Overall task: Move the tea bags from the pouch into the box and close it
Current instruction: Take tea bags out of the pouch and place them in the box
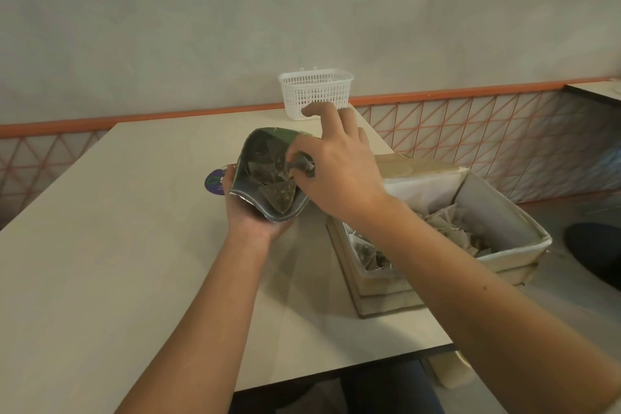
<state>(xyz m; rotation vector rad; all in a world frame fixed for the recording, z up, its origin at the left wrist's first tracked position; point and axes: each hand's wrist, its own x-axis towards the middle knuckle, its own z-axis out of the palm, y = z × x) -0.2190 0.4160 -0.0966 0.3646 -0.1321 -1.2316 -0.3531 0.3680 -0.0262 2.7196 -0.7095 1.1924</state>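
Observation:
A silver-lined pouch (250,161) with a green outside is held open above the table by my left hand (250,218), which cups it from below. Several pyramid tea bags (279,197) lie inside it. My right hand (331,171) reaches into the pouch mouth, thumb and forefinger pinched on one tea bag (297,166). To the right stands the open beige box (504,212) lined with white paper, with several tea bags (447,223) lying in it. Its lid (403,166) stands open behind it.
A white plastic basket (316,92) stands at the table's far edge against the wall. The box sits near the table's right edge. An orange-railed mesh partition (470,124) runs behind the table. A dark shoe (594,249) shows on the floor at right.

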